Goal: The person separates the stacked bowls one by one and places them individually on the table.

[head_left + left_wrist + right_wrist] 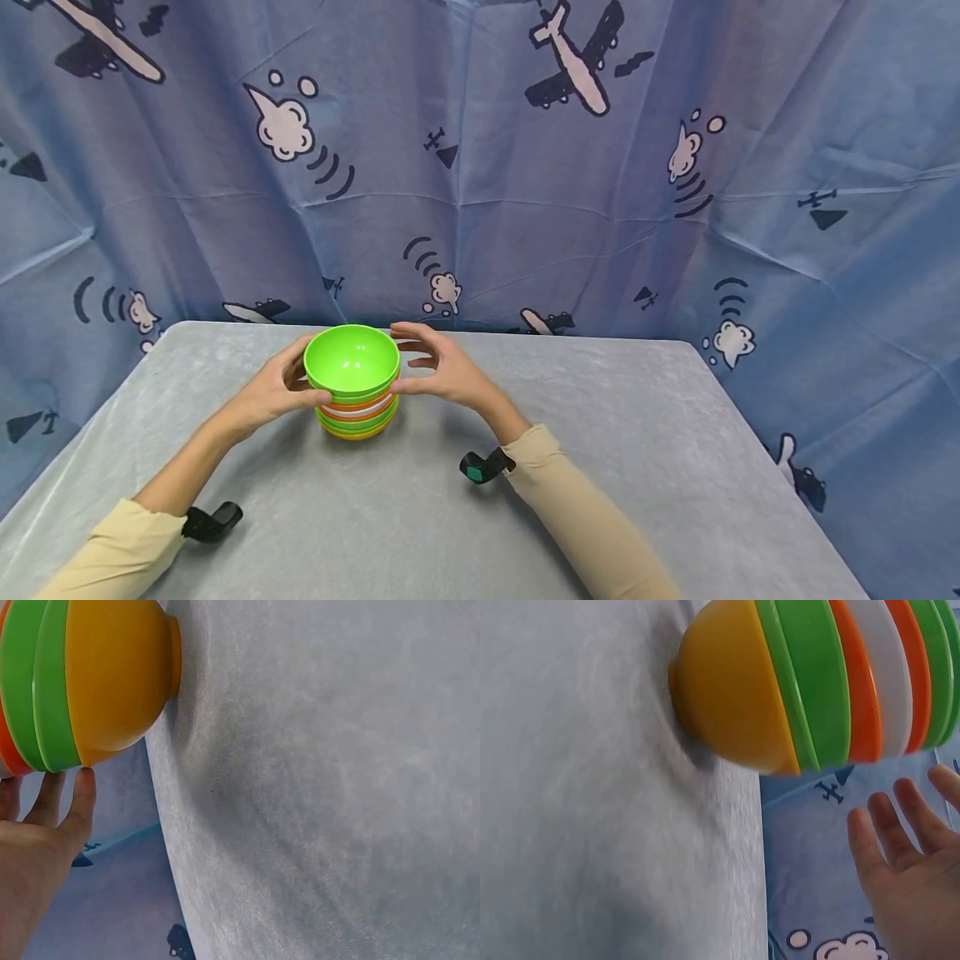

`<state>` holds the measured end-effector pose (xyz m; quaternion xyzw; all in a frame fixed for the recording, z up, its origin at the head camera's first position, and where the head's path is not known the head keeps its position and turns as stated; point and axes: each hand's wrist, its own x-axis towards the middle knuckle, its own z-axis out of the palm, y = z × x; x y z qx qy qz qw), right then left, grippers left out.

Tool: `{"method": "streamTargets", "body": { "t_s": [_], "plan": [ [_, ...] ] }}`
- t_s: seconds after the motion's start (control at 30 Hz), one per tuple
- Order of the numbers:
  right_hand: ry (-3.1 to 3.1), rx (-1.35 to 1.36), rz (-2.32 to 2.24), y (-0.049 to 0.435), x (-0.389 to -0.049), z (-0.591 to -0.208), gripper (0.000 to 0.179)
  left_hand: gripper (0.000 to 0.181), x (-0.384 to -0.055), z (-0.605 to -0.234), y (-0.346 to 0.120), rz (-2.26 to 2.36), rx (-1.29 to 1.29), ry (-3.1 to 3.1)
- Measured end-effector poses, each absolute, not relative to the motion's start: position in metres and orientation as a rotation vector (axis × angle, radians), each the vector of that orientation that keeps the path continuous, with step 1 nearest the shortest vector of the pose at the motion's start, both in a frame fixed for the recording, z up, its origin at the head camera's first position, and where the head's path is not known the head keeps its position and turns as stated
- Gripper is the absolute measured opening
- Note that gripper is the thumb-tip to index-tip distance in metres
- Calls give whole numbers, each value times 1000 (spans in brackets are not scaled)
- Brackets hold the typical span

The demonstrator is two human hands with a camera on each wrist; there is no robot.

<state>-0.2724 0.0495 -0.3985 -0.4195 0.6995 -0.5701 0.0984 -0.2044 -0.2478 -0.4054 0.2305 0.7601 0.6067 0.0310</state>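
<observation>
A stack of nested bowls [352,362] stands upright near the table's far edge. Its top bowl is bright green and open upward; orange, white and green rims show below, over a yellow bowl [731,690] at the bottom. From the left, my left hand [273,392] holds the stack's side, thumb across the front and fingers round the back-left; in the left wrist view fingertips [86,776] touch the lower rims. My right hand [442,367] is at the stack's right, fingers spread. The right wrist view shows its fingers [889,825] apart from the bowls.
A light grey cloth covers the table [675,467]. Behind it hangs a blue curtain [510,225] printed with planes and clouds. Black wrist devices [486,467] sit on both forearms, at the ends of beige sleeves [592,525].
</observation>
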Motion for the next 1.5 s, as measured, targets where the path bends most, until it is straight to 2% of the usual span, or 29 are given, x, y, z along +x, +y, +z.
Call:
{"method": "streamTargets", "body": {
  "t_s": [0.37, 0.53, 1.13, 1.5],
  "plan": [
    [2024, -1227, -1702, 28, -275, -402, 85, 76, -204, -404, -247, 1875, 713, 2337],
    [2004, -1252, -1707, 22, -274, -404, 93, 76, -204, -406, -248, 1888, 725, 2326],
    [2001, -1269, -1790, 15, -271, -403, 77, 77, -204, -403, -248, 1864, 698, 2351],
    [1998, -1257, -1845, 16, -271, -400, 82, 78, -203, -401, -247, 1849, 690, 2361]
  ]
}}
